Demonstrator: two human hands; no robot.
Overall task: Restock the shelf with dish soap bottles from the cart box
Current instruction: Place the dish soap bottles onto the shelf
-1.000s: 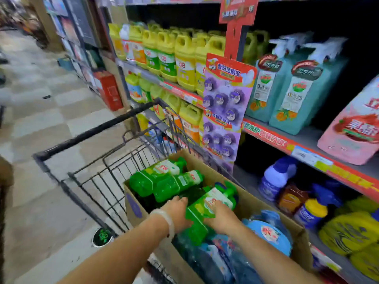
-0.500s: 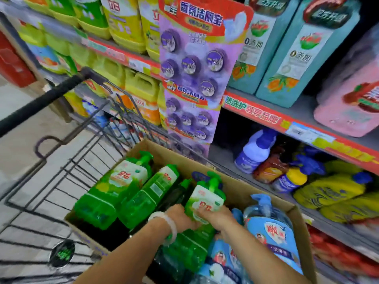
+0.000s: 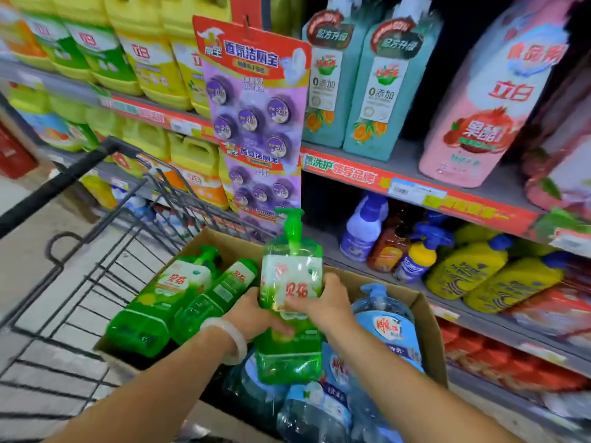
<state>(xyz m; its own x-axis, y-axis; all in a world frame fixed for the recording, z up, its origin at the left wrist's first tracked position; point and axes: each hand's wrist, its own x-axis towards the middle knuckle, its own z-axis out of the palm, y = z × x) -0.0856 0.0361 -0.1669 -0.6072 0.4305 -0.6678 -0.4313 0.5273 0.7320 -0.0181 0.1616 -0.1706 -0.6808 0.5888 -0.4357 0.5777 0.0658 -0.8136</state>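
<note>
A green pump bottle of dish soap [image 3: 289,279] stands upright above the cardboard box [image 3: 425,318] in the cart. My left hand [image 3: 256,314] grips its lower left side and my right hand [image 3: 323,302] grips its right side. Two more green soap bottles [image 3: 169,295] lie on their sides in the box's left part. Blue pump bottles [image 3: 388,327] fill the box's right part.
The black wire cart [image 3: 96,257] stands left, its handle toward the shelves. The store shelf [image 3: 415,190] on the right holds yellow jugs, teal and pink bottles above, and spray and yellow bottles below. A purple hanging display [image 3: 256,123] hangs behind the bottle.
Both hands have lifted the green bottle out of the box and turned it upright. The view has moved closer to the shelf.
</note>
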